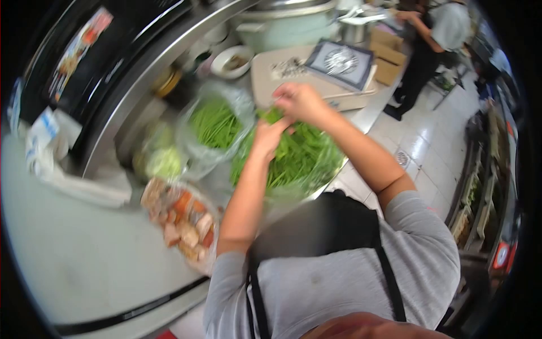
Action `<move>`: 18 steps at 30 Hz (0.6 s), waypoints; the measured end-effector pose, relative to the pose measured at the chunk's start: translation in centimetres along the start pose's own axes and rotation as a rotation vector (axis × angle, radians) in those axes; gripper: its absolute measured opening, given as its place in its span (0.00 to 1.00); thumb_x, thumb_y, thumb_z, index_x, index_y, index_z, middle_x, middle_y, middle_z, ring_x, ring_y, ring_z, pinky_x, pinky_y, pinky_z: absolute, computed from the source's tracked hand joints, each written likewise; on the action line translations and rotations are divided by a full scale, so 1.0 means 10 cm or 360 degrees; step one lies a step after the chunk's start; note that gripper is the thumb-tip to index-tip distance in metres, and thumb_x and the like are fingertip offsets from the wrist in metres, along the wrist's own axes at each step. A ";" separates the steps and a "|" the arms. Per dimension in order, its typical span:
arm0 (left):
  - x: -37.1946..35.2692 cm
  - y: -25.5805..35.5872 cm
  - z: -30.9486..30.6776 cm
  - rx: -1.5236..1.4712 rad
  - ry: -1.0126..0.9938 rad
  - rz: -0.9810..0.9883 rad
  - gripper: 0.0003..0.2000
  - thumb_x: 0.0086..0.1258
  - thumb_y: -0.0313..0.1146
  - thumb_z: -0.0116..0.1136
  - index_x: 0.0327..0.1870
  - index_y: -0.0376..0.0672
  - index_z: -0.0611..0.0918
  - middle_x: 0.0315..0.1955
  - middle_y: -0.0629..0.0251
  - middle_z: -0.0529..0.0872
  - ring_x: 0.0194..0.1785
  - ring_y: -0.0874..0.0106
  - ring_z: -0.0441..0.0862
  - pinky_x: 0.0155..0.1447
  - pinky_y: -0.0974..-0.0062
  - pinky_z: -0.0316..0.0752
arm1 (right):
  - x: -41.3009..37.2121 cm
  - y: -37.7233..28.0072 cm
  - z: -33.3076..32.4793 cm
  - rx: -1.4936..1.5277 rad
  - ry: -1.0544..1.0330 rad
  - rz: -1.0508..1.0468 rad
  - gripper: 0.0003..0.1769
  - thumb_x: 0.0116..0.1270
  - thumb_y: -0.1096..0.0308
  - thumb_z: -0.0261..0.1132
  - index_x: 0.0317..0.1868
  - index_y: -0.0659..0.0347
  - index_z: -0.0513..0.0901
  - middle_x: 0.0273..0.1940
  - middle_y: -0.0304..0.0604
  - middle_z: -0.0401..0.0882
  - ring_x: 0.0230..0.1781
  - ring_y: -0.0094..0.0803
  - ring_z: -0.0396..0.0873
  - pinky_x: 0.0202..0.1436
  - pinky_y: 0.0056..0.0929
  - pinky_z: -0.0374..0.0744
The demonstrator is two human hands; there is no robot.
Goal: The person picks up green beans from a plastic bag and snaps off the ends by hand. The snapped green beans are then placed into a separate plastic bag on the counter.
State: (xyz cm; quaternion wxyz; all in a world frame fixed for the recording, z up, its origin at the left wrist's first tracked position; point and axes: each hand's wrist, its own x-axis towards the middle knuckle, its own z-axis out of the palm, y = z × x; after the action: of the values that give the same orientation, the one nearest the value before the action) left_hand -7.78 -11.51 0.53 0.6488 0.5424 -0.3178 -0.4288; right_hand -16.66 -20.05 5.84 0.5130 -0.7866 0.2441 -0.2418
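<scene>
A steel worktop (366, 117) is crowded with food and kitchenware, and at its far side a large pale green pot (288, 31) is seen. Beyond its right edge, a person (435, 48) in dark trousers is seen standing on the tiled floor (418, 135). A beige board (268, 79) is partly covered by a dark-framed packet (341, 63). Nearest the wearer, loose leafy greens (299, 158) are held in an open clear bag, with a bag of green stalks (214, 124) set beside it and a bag of pinkish and orange chunks (189, 226) placed lower left. A white bowl (231, 62) is placed left of the board. Over the leafy greens, a small green bunch (271, 116) is held in the closed grip of the left hand (267, 137). The right hand (302, 103) is raised just beside it, fingers curled; whether anything is pinched there cannot be told through the blur.
</scene>
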 end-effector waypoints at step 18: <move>-0.06 0.36 -0.29 -0.0310 0.0034 -0.0007 0.04 0.59 0.31 0.50 0.29 0.41 0.73 0.20 0.69 0.74 0.21 0.79 0.71 0.27 0.81 0.67 | 0.21 0.18 -0.02 0.1083 0.0038 -0.0080 0.06 0.59 0.68 0.52 0.28 0.60 0.72 0.18 0.34 0.69 0.22 0.23 0.71 0.27 0.21 0.71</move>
State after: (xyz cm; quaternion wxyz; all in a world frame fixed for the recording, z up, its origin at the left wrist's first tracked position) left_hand -4.76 -9.60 3.51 0.7009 0.4820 -0.2664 -0.4532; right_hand -15.41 -22.17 4.51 0.7370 -0.5733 0.1359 -0.3311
